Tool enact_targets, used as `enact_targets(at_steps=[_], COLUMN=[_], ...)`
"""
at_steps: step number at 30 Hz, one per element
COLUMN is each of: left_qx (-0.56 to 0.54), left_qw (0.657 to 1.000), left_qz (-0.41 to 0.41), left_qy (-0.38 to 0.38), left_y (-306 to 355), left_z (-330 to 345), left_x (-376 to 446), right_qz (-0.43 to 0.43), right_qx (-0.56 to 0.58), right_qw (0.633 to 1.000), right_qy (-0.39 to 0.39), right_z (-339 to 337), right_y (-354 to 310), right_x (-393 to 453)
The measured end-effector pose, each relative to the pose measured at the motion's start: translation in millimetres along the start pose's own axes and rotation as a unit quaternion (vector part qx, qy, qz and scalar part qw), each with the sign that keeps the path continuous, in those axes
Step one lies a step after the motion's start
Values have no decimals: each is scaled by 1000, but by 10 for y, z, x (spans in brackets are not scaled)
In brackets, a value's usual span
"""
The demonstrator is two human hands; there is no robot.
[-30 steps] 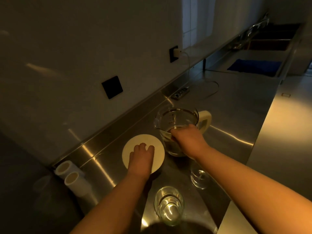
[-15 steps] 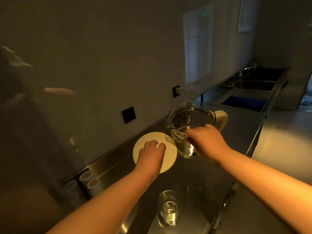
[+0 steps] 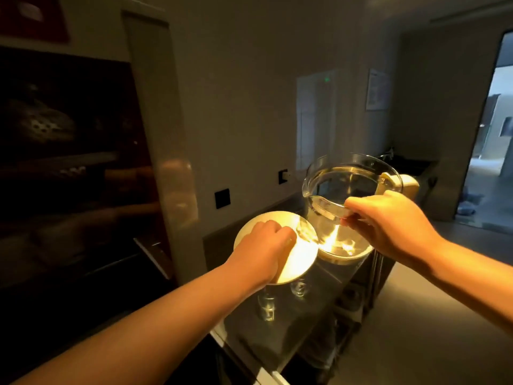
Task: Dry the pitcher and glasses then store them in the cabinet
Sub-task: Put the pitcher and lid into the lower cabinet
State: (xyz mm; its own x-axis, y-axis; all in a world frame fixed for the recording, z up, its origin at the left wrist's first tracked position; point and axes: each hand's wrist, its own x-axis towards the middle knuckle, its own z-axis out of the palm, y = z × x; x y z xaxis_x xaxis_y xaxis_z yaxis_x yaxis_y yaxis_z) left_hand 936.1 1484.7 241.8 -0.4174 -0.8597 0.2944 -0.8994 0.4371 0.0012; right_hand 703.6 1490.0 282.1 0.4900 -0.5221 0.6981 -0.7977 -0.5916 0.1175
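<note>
With pitcher (image 3: pixel 342 207) and lid (image 3: pixel 277 247) now lifted off the bench (image 3: pixel 299 326): right hand (image 3: pixel 388 222) pinching rim, left hand (image 3: pixel 266 250) gripping lid; glasses (image 3: pixel 266 307) left behind, likely carrying to cabinet.

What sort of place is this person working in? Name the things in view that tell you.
Probably a kitchen, perhaps a commercial one. A long steel counter runs along the wall with drinking glasses standing on it, the right hand grips a glass pitcher, and open cabinet shelves stand at the left.
</note>
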Motion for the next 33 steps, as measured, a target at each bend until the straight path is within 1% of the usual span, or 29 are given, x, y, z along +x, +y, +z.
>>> enact_targets(at_steps=[3, 6, 7, 8, 10, 14, 16, 22, 26, 33], left_qx=[-7, -40, -46, -45, -24, -26, -32, -10, -10, -26], left_qw=[1000, 999, 998, 997, 998, 996, 994, 984, 975, 956], left_qz=[-2, -25, -38, -47, -52, -81, -105, -175, -218, -291], left_qy=[-10, -25, -31, -34, -35, -28, -22, -14, -28, -32], left_y=[120, 145, 151, 152, 142, 56, 13, -133, -220, -250], left_z=[-224, -423, -481, -538, -654, -826, -860, -869, -853, -619], left_x=[-380, -728, -842, -949, -1154, -1597, -1826, -2470, -2809, -3320], right_qz=[-30, -69, -67, -54, -42, -76, -86, -128, -154, -180], right_qx=[2, 66, 89, 96, 88, 86, 104, 171, 198, 244], right_qw=[999, 994, 992, 993, 995, 993, 990, 977, 968, 952], right_qy=[11, 59, 57, 35, 3, 38, 35, -1, -26, -41], right_z=[-240, -340, -371, -420, -486, -519, -483, -320, -157, 100], right_y=[-227, -445, -508, -576, -718, -1053, -1214, -1628, -1907, -2333], right_x=[-165, -289, -315, -322, -315, -278, -266, -209, -226, -415])
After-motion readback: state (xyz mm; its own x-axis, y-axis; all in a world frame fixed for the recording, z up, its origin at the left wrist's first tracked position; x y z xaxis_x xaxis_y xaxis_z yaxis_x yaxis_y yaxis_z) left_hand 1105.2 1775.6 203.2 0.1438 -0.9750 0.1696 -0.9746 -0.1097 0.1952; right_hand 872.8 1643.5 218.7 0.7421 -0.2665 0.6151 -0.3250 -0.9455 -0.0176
